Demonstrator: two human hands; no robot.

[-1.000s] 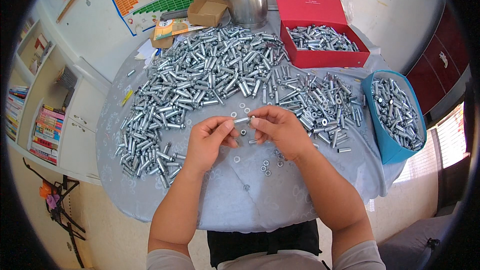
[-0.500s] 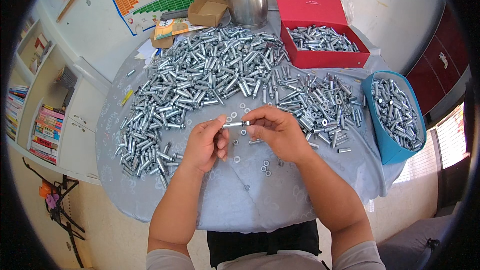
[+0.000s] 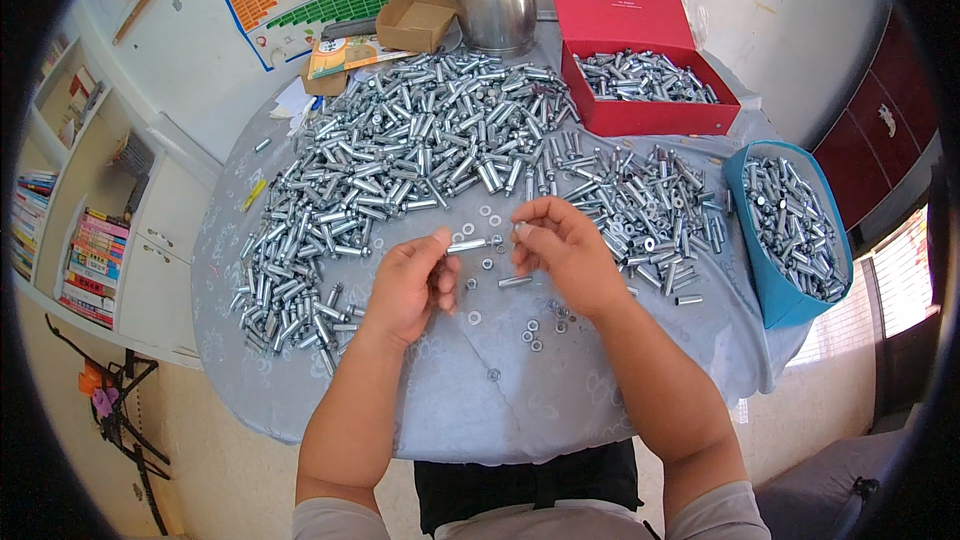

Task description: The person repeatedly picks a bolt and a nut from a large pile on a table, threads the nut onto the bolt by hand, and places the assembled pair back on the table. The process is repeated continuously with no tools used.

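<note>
My left hand (image 3: 410, 278) grips a silver sleeve anchor bolt (image 3: 468, 246) between thumb and forefinger, its free end pointing right. A small ring-like nut or washer (image 3: 498, 241) shows at that end. Just to the right, my right hand (image 3: 556, 252) is apart from the bolt. Its thumb and forefinger are pinched together, and anything between them is too small to make out. Below the hands lie loose washers (image 3: 474, 318), several nuts (image 3: 532, 326) and a bare metal sleeve (image 3: 515, 282).
A large heap of anchor bolts (image 3: 420, 130) covers the table's far and left side, with another pile (image 3: 650, 200) to the right. Bolts also fill a red box (image 3: 650, 122) and a blue bin (image 3: 790, 305). Behind stand a metal pot (image 3: 494, 10) and a cardboard box (image 3: 412, 22).
My right hand has come off the end of the bolt and moved slightly right. My left hand stays in place with the bolt.
</note>
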